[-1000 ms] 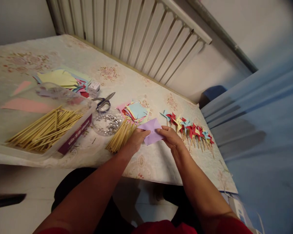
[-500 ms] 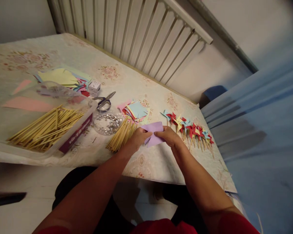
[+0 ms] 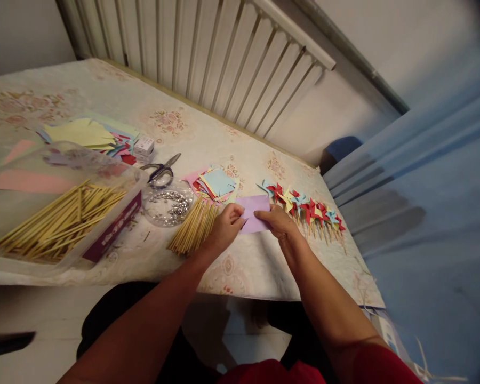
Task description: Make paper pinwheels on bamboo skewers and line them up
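Observation:
Both hands hold a small purple paper square (image 3: 256, 209) just above the table's near edge. My left hand (image 3: 225, 230) pinches its left side and my right hand (image 3: 278, 222) pinches its near right edge. The sheet looks folded or pressed along its near side. A loose bundle of wooden sticks (image 3: 193, 226) lies right beside my left hand. A row of small finished paper pinwheels (image 3: 306, 208) on sticks lies to the right of my right hand.
A stack of coloured paper squares (image 3: 215, 184) sits beyond the hands. Left of it are a round clear dish of silver pins (image 3: 167, 202), scissors (image 3: 160, 169) and a clear box of sticks (image 3: 60, 216). Larger coloured sheets (image 3: 86, 134) lie further back. A radiator (image 3: 224, 58) lines the table's far edge.
The purple paper has turned from a diamond-like tilt to lying squarer between the hands, and the fingers have closed in on its near edge. The view has shifted slightly.

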`<state>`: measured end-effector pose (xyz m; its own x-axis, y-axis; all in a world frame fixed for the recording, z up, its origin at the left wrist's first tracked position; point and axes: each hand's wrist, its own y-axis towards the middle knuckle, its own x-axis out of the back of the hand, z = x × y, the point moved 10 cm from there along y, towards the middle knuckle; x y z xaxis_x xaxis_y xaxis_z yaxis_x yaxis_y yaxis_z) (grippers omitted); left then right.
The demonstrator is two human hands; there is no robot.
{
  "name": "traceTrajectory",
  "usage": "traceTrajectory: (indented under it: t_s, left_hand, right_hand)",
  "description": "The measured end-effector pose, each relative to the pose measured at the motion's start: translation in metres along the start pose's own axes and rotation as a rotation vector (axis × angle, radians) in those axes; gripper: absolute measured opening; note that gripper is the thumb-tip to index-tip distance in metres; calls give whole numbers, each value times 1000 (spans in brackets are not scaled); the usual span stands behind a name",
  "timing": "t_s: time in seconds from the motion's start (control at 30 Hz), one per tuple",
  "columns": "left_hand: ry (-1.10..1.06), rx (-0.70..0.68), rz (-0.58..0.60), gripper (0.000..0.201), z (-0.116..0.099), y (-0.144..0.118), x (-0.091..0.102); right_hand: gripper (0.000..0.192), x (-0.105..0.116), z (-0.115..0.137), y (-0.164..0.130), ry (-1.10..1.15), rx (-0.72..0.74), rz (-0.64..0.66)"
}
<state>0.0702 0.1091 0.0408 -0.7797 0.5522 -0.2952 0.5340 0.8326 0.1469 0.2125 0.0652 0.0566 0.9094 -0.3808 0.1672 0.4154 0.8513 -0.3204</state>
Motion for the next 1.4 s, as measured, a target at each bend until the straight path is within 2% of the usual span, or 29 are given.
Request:
traceTrajectory:
  t_s: [0.13,0.27,0.37,0.6,0.73,1.0,1.13,1.4]
  left_hand:
    - [181,-106,118,23,-19,-4,-7]
    - [298,-208,164,31,-32,-4,-9]
    - [338,-213,173,34,-34,-4,-9]
    - [382,-209,180,23,-35,-4,-12]
    - [363,-204,198,4,-36,-4,-13]
    - [173,-83,111,18,-20,-4,-5]
    - [73,-20,71,19,-12,-3,-2]
    - [34,24,39,14,-15,-5,1]
  right_hand:
    - [32,-2,4,-2,18,-3,25]
    - [31,-1,4,-3,40,-14,32]
    - [31,-1,3,-2,47,-20,34]
    - [30,-7,4,-5,52,-19,47]
    - [29,-10,7,-9,24,-12,33]
    - [24,-17,9,-11,-41,31,32]
    - [21,-24,9,-11,-49,29,48]
    - [22,-26,12,-14,-61,37,34]
